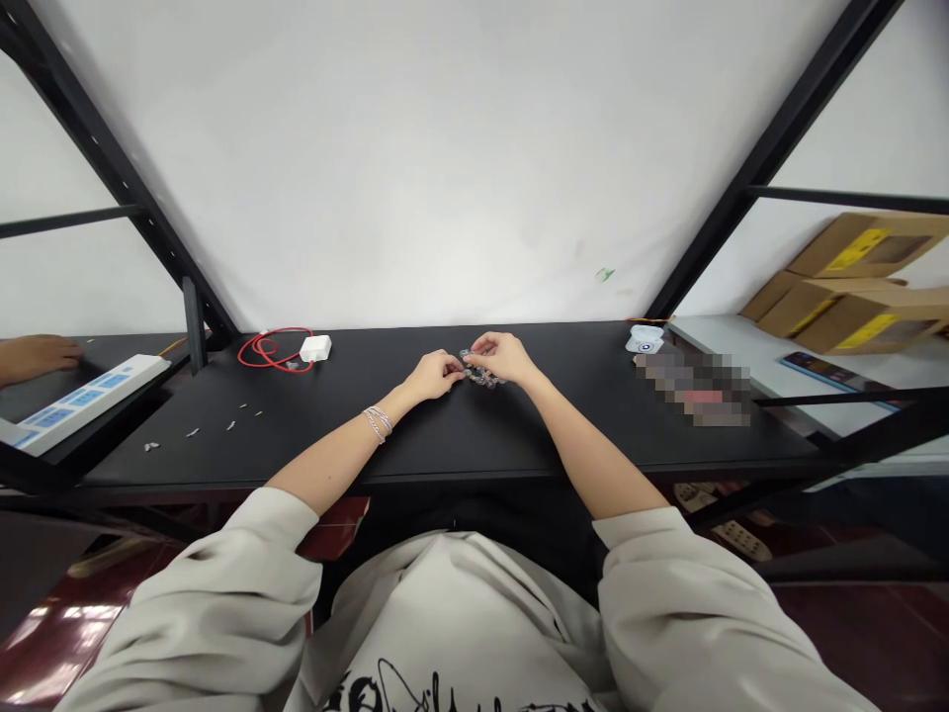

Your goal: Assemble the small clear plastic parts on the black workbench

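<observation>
In the head view, a cluster of small clear beads (pixel 480 372) is pinched over the black table (pixel 474 435) between the fingertips of the left hand (pixel 437 376) and the right hand (pixel 504 358), though the exact grip is too small to be sure of. Small metal pieces (pixel 229 425) are scattered to the left, and a red cable (pixel 271 348) lies beside a white charger (pixel 315 348). A white power strip (pixel 81 400) is seen farther left, beside another person's hand (pixel 37 358).

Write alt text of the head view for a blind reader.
The person's left hand and right hand pinch a cluster of small clear beads over a black table. To the left lie a red cable with a white charger and a white power strip; another person's hand rests further left.
</observation>
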Demonstrator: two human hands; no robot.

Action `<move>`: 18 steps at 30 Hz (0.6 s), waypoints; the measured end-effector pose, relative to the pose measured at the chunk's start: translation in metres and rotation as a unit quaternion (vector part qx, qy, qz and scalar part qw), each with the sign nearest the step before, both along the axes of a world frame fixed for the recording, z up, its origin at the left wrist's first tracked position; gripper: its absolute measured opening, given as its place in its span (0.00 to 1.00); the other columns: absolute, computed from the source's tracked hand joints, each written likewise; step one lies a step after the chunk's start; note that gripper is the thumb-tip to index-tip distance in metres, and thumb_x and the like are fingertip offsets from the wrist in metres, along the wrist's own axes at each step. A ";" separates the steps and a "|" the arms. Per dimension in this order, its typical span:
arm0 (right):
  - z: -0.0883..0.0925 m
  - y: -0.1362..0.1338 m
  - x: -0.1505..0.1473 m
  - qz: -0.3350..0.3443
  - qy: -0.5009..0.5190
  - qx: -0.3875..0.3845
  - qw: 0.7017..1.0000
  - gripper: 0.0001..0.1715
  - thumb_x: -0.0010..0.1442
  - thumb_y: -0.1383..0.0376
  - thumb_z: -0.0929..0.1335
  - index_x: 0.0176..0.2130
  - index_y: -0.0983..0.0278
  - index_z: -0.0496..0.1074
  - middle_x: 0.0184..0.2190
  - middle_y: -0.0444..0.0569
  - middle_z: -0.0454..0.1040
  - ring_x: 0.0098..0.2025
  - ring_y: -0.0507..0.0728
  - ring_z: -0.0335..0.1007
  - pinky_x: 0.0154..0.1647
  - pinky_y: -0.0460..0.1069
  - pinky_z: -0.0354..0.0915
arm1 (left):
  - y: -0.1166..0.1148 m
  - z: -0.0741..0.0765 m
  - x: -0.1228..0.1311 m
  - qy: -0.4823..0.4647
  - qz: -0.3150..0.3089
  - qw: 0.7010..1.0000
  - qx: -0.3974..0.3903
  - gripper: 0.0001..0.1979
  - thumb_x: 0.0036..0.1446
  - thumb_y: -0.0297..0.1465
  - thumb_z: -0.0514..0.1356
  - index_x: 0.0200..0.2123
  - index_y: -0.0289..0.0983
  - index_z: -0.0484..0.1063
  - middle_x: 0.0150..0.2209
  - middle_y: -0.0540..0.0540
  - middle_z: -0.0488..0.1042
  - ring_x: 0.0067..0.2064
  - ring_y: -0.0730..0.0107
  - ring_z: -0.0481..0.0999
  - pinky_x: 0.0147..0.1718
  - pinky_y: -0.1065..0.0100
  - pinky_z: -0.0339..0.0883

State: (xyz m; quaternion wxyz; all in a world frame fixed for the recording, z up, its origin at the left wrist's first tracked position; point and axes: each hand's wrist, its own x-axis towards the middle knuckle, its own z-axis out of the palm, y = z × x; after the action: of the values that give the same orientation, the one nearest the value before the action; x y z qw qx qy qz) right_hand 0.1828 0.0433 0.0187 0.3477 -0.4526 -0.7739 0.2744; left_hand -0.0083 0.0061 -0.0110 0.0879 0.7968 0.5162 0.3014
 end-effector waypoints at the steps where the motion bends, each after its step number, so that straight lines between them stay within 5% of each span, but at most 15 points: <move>1: 0.000 0.000 0.000 0.000 -0.001 0.001 1.000 0.14 0.49 0.60 0.76 0.34 0.65 0.76 0.34 0.50 0.80 0.28 0.52 0.74 0.28 0.45 0.69 | 0.000 0.000 0.000 -0.010 -0.004 1.000 -0.012 0.07 0.56 0.31 0.64 0.37 0.35 0.80 0.34 0.46 0.75 0.31 0.71 0.73 0.39 0.65 0.70; 8: 0.000 0.001 -0.001 -0.006 0.003 0.012 1.000 0.15 0.49 0.60 0.77 0.34 0.65 0.76 0.33 0.50 0.80 0.29 0.53 0.75 0.32 0.47 0.71 | -0.001 0.012 -0.011 -0.026 -0.024 0.996 -0.076 0.08 0.52 0.25 0.66 0.37 0.35 0.80 0.34 0.47 0.80 0.32 0.72 0.75 0.37 0.69 0.69; 18: 0.002 -0.001 -0.001 0.001 0.006 0.003 1.000 0.15 0.49 0.59 0.77 0.34 0.66 0.76 0.33 0.50 0.80 0.29 0.53 0.74 0.31 0.47 0.70 | 0.000 0.007 -0.013 -0.080 -0.017 0.997 0.000 0.08 0.54 0.22 0.63 0.37 0.35 0.80 0.36 0.45 0.80 0.34 0.70 0.78 0.39 0.68 0.72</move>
State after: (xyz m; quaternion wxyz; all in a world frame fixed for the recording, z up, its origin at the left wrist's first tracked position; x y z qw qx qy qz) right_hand 0.1822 0.0425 0.0207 0.3532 -0.4494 -0.7731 0.2749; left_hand -0.0217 0.0066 -0.0037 0.1343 0.7785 0.4942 0.3630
